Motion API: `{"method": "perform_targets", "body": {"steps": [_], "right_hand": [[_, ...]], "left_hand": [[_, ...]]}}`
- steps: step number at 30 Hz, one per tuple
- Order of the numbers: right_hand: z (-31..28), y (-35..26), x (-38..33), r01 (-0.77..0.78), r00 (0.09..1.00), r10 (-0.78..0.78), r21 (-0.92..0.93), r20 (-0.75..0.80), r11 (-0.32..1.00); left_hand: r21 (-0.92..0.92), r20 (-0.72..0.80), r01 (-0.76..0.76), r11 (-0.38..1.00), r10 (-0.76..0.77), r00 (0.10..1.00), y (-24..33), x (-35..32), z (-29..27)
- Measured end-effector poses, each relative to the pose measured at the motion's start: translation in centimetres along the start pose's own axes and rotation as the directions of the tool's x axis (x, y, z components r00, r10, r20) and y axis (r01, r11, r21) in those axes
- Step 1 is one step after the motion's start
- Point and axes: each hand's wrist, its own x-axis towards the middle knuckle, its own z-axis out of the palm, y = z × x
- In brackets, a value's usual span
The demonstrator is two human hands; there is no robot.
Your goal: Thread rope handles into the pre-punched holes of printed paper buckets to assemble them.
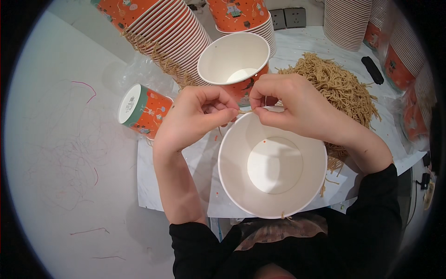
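A large white paper bucket stands open in front of me, its mouth toward me. At its far rim, my left hand and my right hand pinch a short tan cord between thumb and fingers. The hands are close together, the cord stretched between them. Whether it passes through the rim is hard to make out. A bit of tan cord also shows at the near rim. Just beyond my hands stands another open orange paper bucket, white inside.
Beyond my right hand lies a heap of tan cords. An orange and green bucket lies tipped at left. Behind are stacked buckets, with cords draped along them, and wall sockets. A black object lies at right.
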Motion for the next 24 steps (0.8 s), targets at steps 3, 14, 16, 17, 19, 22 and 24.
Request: {"method": "perform_targets", "body": {"steps": [3,14,16,17,19,22,24], "right_hand": [[0.0,0.2,0.0,0.011,1.0,-0.011,-0.004,-0.004,1.0],[0.1,0.0,-0.1,0.014,1.0,-0.014,0.02,0.002,1.0],[0.1,0.1,-0.1,0.013,1.0,-0.013,0.023,-0.002,1.0],[0.1,0.1,-0.1,0.013,1.0,-0.013,0.023,-0.002,1.0],[0.0,0.0,-0.1,0.019,1.0,-0.019,0.028,0.007,0.999],[-0.1,-0.3,-0.1,-0.001,1.0,0.0,0.031,0.031,1.0],[-0.2,-0.4,-0.1,-0.011,0.999,0.01,0.021,0.044,1.0]], "left_hand": [[0.01,-0.02,-0.003,1.0,0.003,1.0,-0.1,0.0,-0.1],[0.002,0.03,-0.014,1.0,0.014,0.999,-0.2,0.4,0.6],[0.031,0.059,0.006,1.0,-0.008,0.998,-0.3,0.4,0.5],[0.031,0.059,0.006,1.0,-0.008,0.998,-0.2,0.4,0.4],[0.033,0.065,0.04,0.999,-0.042,0.997,-0.1,0.3,0.2],[0.08,0.07,0.035,0.996,-0.041,0.997,-0.3,0.1,-0.1],[0.092,0.071,0.037,0.995,-0.044,0.996,-0.5,0.1,-0.1]]}}
